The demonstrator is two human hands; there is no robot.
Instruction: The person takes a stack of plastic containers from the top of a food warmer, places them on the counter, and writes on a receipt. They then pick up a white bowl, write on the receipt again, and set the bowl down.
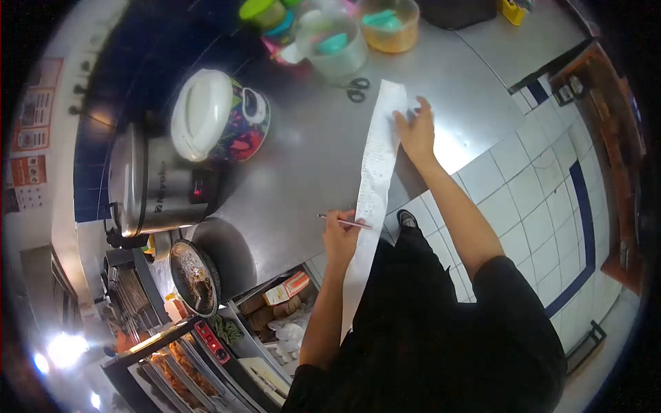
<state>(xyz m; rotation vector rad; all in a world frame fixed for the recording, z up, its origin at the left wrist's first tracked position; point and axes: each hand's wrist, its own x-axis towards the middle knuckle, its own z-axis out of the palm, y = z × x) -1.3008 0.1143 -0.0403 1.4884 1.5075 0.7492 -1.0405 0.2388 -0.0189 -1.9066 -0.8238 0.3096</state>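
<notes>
A long narrow strip of white paper (377, 162) covered in handwriting runs across the steel counter and hangs over its front edge toward my body. My left hand (340, 237) is closed around a thin pencil or pen (329, 218), whose tip lies over the paper's lower part. At the strip's far end, my right hand (417, 134) has its fingers apart, with the thumb side right at the paper's edge. Black-handled scissors (357, 89) rest just left of the paper's far end.
On the steel counter (296, 165) stand a large steel cooker (165, 182), a flowered container with a white lid (206, 113) and plastic tubs (337, 51). A round crusted pan (194, 275) and an open drawer (279, 310) are at lower left. White floor tiles (530, 199) lie right.
</notes>
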